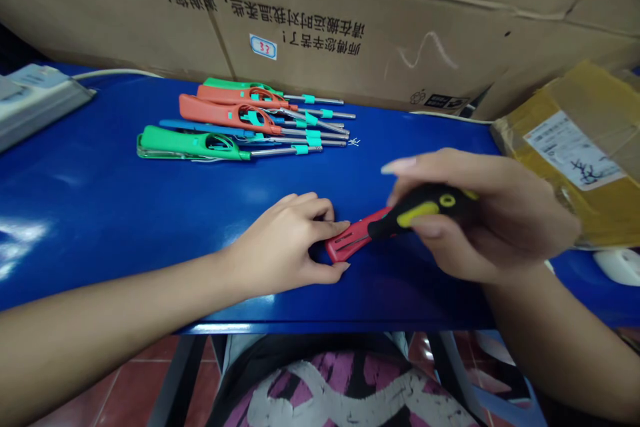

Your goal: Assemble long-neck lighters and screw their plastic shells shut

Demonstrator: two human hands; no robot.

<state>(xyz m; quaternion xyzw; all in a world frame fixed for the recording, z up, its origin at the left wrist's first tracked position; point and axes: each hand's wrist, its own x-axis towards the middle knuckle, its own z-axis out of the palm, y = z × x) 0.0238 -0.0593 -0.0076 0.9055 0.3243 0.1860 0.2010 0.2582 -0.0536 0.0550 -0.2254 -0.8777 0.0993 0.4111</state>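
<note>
My left hand [293, 240] rests on the blue table [100, 214] with its fingers pinching the end of a red lighter body [350, 239]. My right hand [480, 220] is wrapped round a black and yellow screwdriver handle [425, 210], whose tip end meets the red lighter body. A pile of several long-nosed lighters [240, 124], green, orange and blue with metal tubes, lies further back on the table, apart from both hands.
Large cardboard boxes [350, 14] stand along the back edge of the table. A yellow taped parcel [580, 147] lies at the right, a white power strip [35, 100] at the left, a white object [620, 266] at the right edge.
</note>
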